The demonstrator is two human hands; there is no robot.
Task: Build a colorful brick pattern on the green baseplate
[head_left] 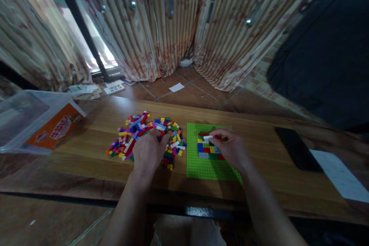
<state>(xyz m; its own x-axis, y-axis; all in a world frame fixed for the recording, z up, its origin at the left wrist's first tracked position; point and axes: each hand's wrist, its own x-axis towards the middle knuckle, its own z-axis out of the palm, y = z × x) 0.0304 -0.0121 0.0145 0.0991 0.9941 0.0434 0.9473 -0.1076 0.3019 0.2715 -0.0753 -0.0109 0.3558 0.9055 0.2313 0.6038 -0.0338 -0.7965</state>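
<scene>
My right hand (230, 147) is over a green baseplate (198, 170), its thumb and fingers pinched on a small white brick (207, 137). Below it, a block of red, yellow, blue, white and grey bricks (203, 150) is built on the plate, partly covered by my fingers. My left hand (150, 149) rests at the near side of a loose heap of coloured bricks (138, 123), fingers bent down among them. Its fingertips are partly hidden, so whether it holds a brick does not show.
A clear plastic box (43, 103) with an orange label stands on the wooden table (95, 161) at the left. To the right lie a dark flat phone-like slab (298, 148) and a white sheet (340, 173). Papers (86, 90) and curtains (173, 34) are beyond the table.
</scene>
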